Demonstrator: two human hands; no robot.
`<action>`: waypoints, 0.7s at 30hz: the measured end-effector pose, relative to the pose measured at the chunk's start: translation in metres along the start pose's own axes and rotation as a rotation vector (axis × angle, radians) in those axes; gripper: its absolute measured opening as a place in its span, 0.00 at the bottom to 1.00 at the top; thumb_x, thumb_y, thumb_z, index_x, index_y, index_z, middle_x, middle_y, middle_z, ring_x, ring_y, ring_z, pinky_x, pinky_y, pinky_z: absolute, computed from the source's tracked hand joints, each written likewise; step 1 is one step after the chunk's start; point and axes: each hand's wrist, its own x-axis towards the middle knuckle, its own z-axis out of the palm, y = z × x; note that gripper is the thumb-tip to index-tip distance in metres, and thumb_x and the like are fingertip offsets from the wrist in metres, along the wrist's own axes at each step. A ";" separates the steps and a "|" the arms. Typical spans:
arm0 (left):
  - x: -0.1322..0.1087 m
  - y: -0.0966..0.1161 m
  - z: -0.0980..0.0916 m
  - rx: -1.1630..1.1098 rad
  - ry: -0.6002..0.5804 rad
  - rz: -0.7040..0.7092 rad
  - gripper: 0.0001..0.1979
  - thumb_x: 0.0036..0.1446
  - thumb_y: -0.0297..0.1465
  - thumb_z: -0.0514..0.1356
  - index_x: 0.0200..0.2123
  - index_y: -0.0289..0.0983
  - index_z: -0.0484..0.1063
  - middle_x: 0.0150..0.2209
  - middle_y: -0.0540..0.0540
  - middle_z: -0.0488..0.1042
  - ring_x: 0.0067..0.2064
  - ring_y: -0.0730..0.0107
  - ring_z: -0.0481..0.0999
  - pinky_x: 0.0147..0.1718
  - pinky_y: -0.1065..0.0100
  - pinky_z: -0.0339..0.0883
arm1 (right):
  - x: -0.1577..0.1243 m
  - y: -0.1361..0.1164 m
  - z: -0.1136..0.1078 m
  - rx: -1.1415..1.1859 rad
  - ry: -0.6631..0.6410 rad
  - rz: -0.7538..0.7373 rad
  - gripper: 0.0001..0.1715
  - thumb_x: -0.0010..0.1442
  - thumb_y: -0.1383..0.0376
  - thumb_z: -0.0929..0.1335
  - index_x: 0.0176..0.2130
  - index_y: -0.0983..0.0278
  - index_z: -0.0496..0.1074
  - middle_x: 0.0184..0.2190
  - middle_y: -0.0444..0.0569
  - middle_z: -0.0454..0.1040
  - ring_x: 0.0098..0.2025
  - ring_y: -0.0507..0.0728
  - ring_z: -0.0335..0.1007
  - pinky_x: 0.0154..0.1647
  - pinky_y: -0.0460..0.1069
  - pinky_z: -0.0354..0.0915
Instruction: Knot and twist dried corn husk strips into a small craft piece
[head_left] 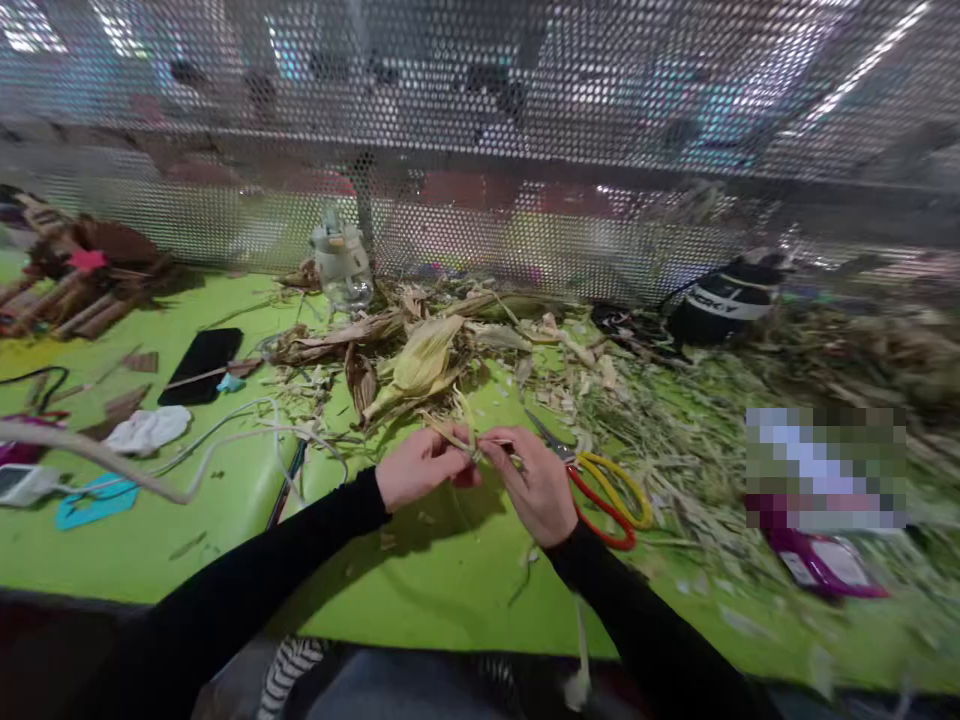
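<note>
Thin pale strips of corn husk [466, 410] stick up between my two hands, which meet low over the middle of the table. My left hand [426, 466] is closed, pinching the strips from the left. On the other side my right hand [531, 482] also pinches the husk strips, its fingertips touching or almost touching those of the left. Scissors [621, 500] with red and yellow handles lie just beside and partly behind my right hand. A yellowish bunch of corn husk [424, 358] rests right beyond my hands.
Husk scraps [637, 400] spread over the green table [240, 540]. A clear bottle [343, 262] stands at the back, near a perforated metal screen [465, 130]. Leftward lie a black phone [201, 366], white cables [199, 478] and crumpled tissue [150, 430]. A purple packet [829, 562] sits at right.
</note>
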 end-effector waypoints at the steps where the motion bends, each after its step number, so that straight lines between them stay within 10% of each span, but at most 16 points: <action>1: 0.002 -0.002 0.001 -0.003 0.018 -0.005 0.12 0.46 0.32 0.63 0.30 0.35 0.62 0.20 0.51 0.74 0.22 0.79 0.71 0.24 0.76 0.61 | 0.000 0.001 0.000 0.055 -0.008 0.026 0.07 0.62 0.63 0.64 0.35 0.63 0.70 0.31 0.48 0.74 0.34 0.55 0.70 0.37 0.49 0.65; 7: 0.008 -0.007 -0.001 -0.104 0.172 0.063 0.13 0.46 0.32 0.64 0.31 0.34 0.64 0.21 0.51 0.74 0.22 0.80 0.69 0.25 0.76 0.62 | 0.002 0.002 -0.001 0.201 -0.044 0.152 0.10 0.60 0.61 0.66 0.41 0.63 0.68 0.31 0.47 0.75 0.31 0.53 0.72 0.30 0.47 0.68; 10: 0.010 -0.008 -0.004 -0.132 0.218 0.085 0.12 0.47 0.33 0.62 0.32 0.33 0.65 0.21 0.51 0.73 0.21 0.81 0.68 0.24 0.76 0.62 | 0.002 -0.001 -0.003 -0.003 -0.020 -0.036 0.05 0.60 0.65 0.65 0.36 0.64 0.71 0.29 0.48 0.75 0.29 0.53 0.71 0.30 0.48 0.67; 14: 0.012 -0.014 -0.004 -0.015 0.158 0.094 0.10 0.45 0.30 0.63 0.28 0.33 0.64 0.18 0.54 0.70 0.20 0.80 0.68 0.23 0.76 0.62 | 0.003 -0.005 -0.003 -0.162 0.043 -0.323 0.04 0.58 0.70 0.67 0.36 0.65 0.72 0.29 0.49 0.77 0.30 0.54 0.69 0.32 0.49 0.66; 21: 0.009 -0.019 -0.002 0.131 0.035 0.089 0.08 0.47 0.29 0.61 0.32 0.35 0.66 0.23 0.52 0.73 0.27 0.75 0.74 0.31 0.71 0.67 | 0.002 -0.003 -0.003 -0.015 -0.020 -0.164 0.03 0.59 0.69 0.66 0.35 0.63 0.71 0.29 0.47 0.75 0.31 0.53 0.70 0.32 0.48 0.67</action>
